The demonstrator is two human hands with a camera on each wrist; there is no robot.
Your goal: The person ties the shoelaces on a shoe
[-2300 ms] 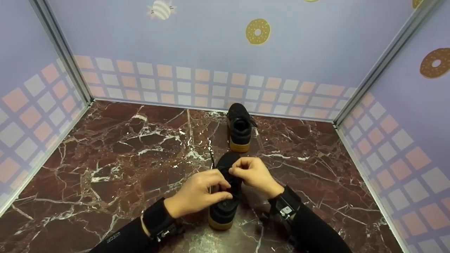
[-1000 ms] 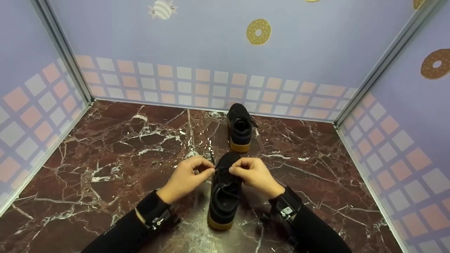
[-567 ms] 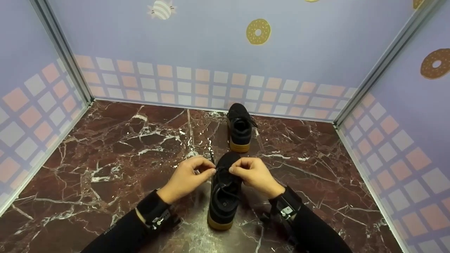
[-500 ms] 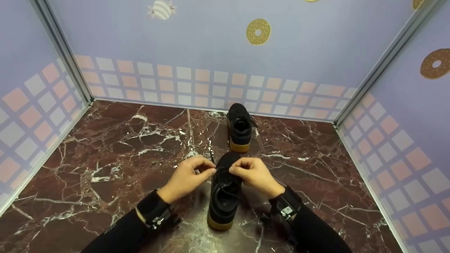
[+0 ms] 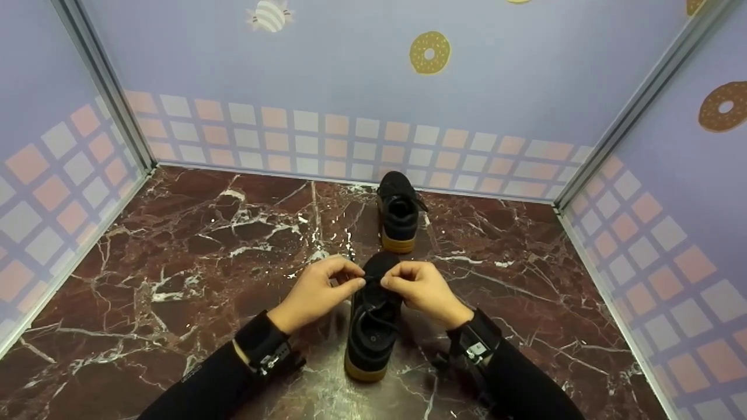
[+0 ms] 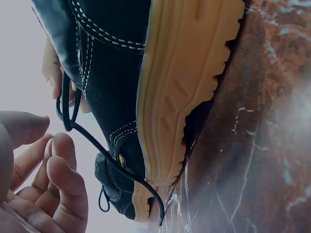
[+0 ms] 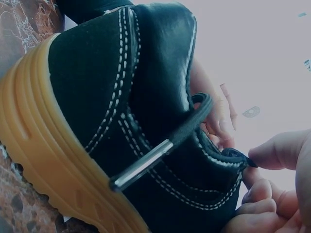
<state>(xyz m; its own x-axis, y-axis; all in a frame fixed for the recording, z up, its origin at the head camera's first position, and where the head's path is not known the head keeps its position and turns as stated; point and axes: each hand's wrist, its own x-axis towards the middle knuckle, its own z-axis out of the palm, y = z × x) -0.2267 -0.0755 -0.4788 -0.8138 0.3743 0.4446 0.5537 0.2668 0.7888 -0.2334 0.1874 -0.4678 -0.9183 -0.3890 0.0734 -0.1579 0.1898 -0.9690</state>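
A black shoe (image 5: 373, 332) with a gum-coloured sole stands upright on the floor, toe pointing away from me. My right hand (image 5: 426, 291) pinches the black shoelace (image 7: 238, 156) between thumb and index finger, over the front of the shoe. On the other side my left hand (image 5: 321, 291) is beside the lacing, its thumb and index tips near the lace. In the left wrist view a gap shows between that thumb and the fingers, next to a lace loop (image 6: 67, 104). One lace end hangs down this side to the floor; another end with a shiny tip (image 7: 143, 165) crosses the opposite side.
A second black shoe (image 5: 398, 213) stands just beyond the first, near the back wall (image 5: 327, 64). Patterned side panels (image 5: 659, 233) enclose the dark red marbled floor (image 5: 233, 280) on the left and right.
Over the last two seconds my left hand moved from above the shoe opening forward and left to the lacing, then slightly right, closer to the right hand. My right hand stays in place.
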